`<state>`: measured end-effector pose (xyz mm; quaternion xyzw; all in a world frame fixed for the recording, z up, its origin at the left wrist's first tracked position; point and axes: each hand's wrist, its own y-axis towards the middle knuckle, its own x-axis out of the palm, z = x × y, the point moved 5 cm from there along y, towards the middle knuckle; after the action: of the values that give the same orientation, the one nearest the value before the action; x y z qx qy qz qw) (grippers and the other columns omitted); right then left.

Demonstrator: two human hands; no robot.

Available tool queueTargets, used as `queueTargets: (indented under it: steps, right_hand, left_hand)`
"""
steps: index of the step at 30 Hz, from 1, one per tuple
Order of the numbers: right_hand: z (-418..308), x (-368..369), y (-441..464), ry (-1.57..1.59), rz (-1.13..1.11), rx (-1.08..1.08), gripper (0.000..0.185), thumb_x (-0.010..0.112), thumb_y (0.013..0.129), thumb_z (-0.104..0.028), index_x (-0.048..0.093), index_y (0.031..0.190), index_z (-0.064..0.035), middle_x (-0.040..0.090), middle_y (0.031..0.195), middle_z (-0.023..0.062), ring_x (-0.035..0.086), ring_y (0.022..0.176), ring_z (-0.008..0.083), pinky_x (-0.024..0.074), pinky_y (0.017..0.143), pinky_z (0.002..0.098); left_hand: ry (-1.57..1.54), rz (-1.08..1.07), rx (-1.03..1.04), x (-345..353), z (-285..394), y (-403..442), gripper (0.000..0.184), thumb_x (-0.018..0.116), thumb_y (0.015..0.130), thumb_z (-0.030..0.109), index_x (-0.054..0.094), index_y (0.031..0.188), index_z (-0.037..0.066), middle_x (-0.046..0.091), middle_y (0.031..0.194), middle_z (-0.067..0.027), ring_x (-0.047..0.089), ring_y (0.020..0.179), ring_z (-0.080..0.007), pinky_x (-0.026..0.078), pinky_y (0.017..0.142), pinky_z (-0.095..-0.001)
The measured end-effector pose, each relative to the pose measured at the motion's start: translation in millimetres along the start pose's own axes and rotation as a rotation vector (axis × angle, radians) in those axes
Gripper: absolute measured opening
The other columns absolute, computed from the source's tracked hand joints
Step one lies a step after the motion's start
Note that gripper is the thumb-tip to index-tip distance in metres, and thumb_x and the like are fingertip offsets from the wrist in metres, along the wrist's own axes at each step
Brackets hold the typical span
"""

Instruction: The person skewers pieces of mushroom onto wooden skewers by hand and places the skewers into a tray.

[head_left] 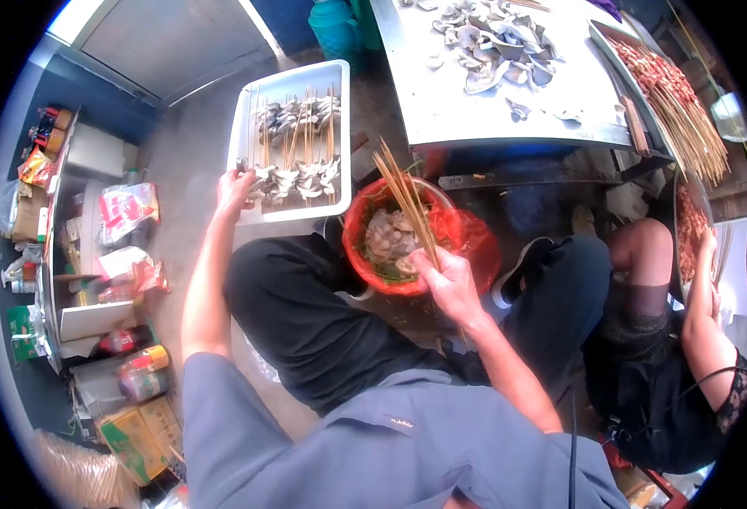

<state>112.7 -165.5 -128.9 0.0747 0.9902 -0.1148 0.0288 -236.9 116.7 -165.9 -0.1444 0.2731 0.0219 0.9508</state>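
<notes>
My left hand point(234, 193) is closed at the left edge of a white tray point(293, 214), on what looks like the outermost skewer. Rows of skewered grey-white pieces, resembling oyster mushroom point(310, 180), lie in the tray with their bamboo sticks pointing away from me. A bundle of bare bamboo skewers point(407, 199) is gripped in my right hand point(451, 284), tilted up and to the left. Below the bundle stands a bucket lined with a red plastic bag point(358, 265). Inside are pale, wet-looking pieces point(388, 237) and some green bits.
Loose grey mushroom pieces point(500, 51) lie on a white table point(441, 119). At its right, a metal tray holds meat skewers point(666, 93); a knife point(634, 127) lies alongside. A co-worker point(653, 365) sits at my right. Shelves point(93, 318) with packages stand left.
</notes>
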Motion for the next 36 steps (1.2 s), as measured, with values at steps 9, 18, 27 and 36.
queueTargets:
  steps: [9, 18, 27, 36]
  right_hand:
    - [7.7, 9.6, 1.5, -0.034, -0.038, 0.029, 0.025, 0.057, 0.096, -0.025, 0.063, 0.088, -0.0026, 0.053, 0.061, -0.0023, 0.051, 0.057, 0.0062, 0.041, 0.053, 0.0267]
    - [10.1, 17.5, 1.5, -0.084, -0.075, 0.019, 0.028, 0.055, 0.096, -0.028, 0.06, 0.086, -0.0023, 0.055, 0.057, 0.005, 0.054, 0.054, 0.0111, 0.0435, 0.053, 0.0306]
    - [10.8, 22.2, 2.5, -0.093, -0.093, -0.013, 0.028, 0.057, 0.095, -0.026, 0.058, 0.082, -0.0017, 0.056, 0.059, 0.0084, 0.056, 0.055, 0.0161, 0.0438, 0.054, 0.0335]
    - [9.1, 22.8, 0.9, -0.137, -0.104, -0.014, 0.023, 0.057, 0.094, -0.021, 0.059, 0.084, -0.0001, 0.055, 0.064, 0.0161, 0.058, 0.059, 0.0229, 0.0449, 0.057, 0.0371]
  left_hand:
    - [1.075, 0.166, 0.383, 1.1, 40.1, -24.2, 0.035, 0.058, 0.086, 0.034, 0.062, 0.104, 0.003, 0.067, 0.086, -0.0193, 0.067, 0.08, -0.0347, 0.052, 0.074, -0.0463]
    - [0.931, 0.438, 0.611, 6.9, 26.8, -30.9, 0.038, 0.057, 0.083, 0.012, 0.052, 0.12, 0.004, 0.06, 0.105, -0.0159, 0.063, 0.092, -0.0347, 0.052, 0.075, -0.0455]
    - [0.859, 0.26, 0.583, 22.5, 33.1, -33.6, 0.038, 0.052, 0.082, 0.001, 0.052, 0.119, 0.005, 0.055, 0.113, -0.0202, 0.061, 0.091, -0.0417, 0.051, 0.077, -0.049]
    - [0.716, 0.089, 0.69, 24.5, 19.3, -24.6, 0.025, 0.048, 0.088, 0.007, 0.062, 0.107, 0.003, 0.059, 0.107, -0.0169, 0.06, 0.095, -0.0393, 0.05, 0.081, -0.0452]
